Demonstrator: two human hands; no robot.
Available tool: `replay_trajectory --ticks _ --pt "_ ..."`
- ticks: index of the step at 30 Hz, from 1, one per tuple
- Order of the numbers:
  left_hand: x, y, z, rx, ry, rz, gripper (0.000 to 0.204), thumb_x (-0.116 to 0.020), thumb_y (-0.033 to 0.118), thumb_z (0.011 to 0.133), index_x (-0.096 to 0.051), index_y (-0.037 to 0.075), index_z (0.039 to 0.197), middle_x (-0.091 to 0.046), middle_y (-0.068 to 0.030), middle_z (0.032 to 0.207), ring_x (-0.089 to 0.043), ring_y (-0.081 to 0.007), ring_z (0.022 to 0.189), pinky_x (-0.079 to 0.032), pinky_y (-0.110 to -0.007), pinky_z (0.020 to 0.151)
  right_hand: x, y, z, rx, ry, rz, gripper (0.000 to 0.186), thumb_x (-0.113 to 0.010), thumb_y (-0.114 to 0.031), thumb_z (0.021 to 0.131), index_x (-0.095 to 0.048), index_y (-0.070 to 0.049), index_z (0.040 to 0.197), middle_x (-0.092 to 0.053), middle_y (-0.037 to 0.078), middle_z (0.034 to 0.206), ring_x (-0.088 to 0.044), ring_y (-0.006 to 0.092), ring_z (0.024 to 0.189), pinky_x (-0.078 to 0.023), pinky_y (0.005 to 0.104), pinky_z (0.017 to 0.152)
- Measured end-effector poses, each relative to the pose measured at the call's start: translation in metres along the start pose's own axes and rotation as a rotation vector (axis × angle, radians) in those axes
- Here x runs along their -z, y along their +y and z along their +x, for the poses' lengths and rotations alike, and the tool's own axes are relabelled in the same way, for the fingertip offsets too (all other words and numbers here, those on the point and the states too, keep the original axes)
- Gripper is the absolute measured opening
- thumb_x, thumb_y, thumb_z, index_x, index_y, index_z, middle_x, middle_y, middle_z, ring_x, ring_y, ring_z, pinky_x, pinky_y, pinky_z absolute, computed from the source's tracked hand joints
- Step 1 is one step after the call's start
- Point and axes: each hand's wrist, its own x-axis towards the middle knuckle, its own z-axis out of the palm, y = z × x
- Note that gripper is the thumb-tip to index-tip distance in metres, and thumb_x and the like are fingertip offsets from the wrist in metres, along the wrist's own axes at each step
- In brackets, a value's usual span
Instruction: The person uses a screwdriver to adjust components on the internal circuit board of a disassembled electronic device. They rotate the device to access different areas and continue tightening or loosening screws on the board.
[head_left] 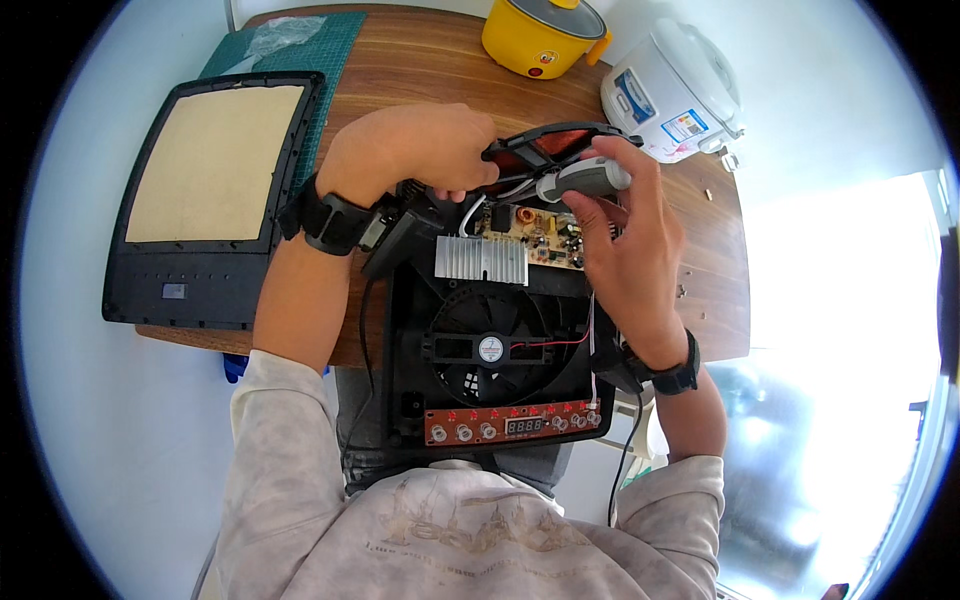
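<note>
An opened induction cooker base (400, 320) lies in front of me. My left hand (420, 150) is closed at the left edge of its coil (560, 148), which is tipped up on edge; the fingertips are partly hidden. In my right hand (645, 265) is a screwdriver (590, 180) with a grey handle, lying nearly level beside the raised coil. Below are a circuit board (560, 235), a silver finned heat sink (482, 262) and a black fan (500, 305). Along the near edge runs a red control board (470, 425).
The cooker's top cover (190, 260) lies at the left, partly over a green cutting mat (345, 45). At the back stand a yellow pot (530, 45) and a white rice cooker (675, 85). Small loose parts (683, 291) dot the wooden table (420, 60) on the right.
</note>
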Motion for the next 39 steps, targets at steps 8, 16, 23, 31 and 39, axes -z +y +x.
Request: replay_trajectory --ticks 8,16,23,31,39 --pt "-0.002 -0.001 0.0 -0.005 0.013 0.021 0.032 -0.061 0.027 0.101 -0.073 -0.001 0.11 -0.075 -0.0082 0.079 -0.072 -0.0212 0.07 -0.058 -0.036 0.069 0.0 -0.002 0.0 0.016 -0.089 -0.074 0.047 -0.073 0.003 0.092 -0.055 -0.005 0.136 -0.07 0.013 0.121 -0.073 0.0245 0.106 -0.064 0.0346 0.084" --pt "-0.001 0.0 -0.001 -0.019 0.017 0.0 0.032 -0.06 0.027 0.101 -0.073 -0.001 0.105 -0.074 -0.0086 0.078 -0.073 -0.0222 0.072 -0.058 -0.037 0.069 0.002 -0.004 0.004 0.086 -0.111 0.03 0.05 -0.071 0.009 0.084 -0.058 -0.007 0.13 -0.064 0.018 0.118 -0.067 0.0408 0.098 -0.055 0.043 0.082" --pt "0.0 -0.001 -0.001 -0.02 0.012 0.029 0.033 -0.059 0.029 0.101 -0.073 -0.002 0.105 -0.076 -0.0094 0.08 -0.074 -0.0234 0.074 -0.059 -0.038 0.071 0.002 -0.007 0.011 0.126 -0.049 0.129 0.037 -0.082 -0.002 0.082 -0.075 -0.011 0.118 -0.064 0.011 0.116 -0.07 0.0284 0.098 -0.057 0.0379 0.084" --pt "-0.002 -0.002 0.0 -0.01 0.015 0.008 0.033 -0.059 0.027 0.101 -0.072 -0.002 0.106 -0.076 -0.0098 0.081 -0.073 -0.0231 0.073 -0.059 -0.037 0.071 0.001 -0.012 0.018 -0.044 0.001 0.177 0.039 -0.085 -0.007 0.084 -0.068 -0.005 0.119 -0.073 0.01 0.102 -0.075 0.0211 0.094 -0.06 0.0317 0.084" --pt "-0.003 -0.005 0.002 -0.036 0.014 -0.024 0.031 -0.062 0.028 0.101 -0.072 -0.001 0.106 -0.075 -0.01 0.079 -0.073 -0.0233 0.071 -0.057 -0.037 0.069 0.001 -0.005 0.022 -0.12 -0.044 0.348 0.032 -0.083 -0.004 0.086 -0.061 0.0 0.11 -0.076 0.013 0.112 -0.076 0.021 0.099 -0.061 0.0327 0.09"
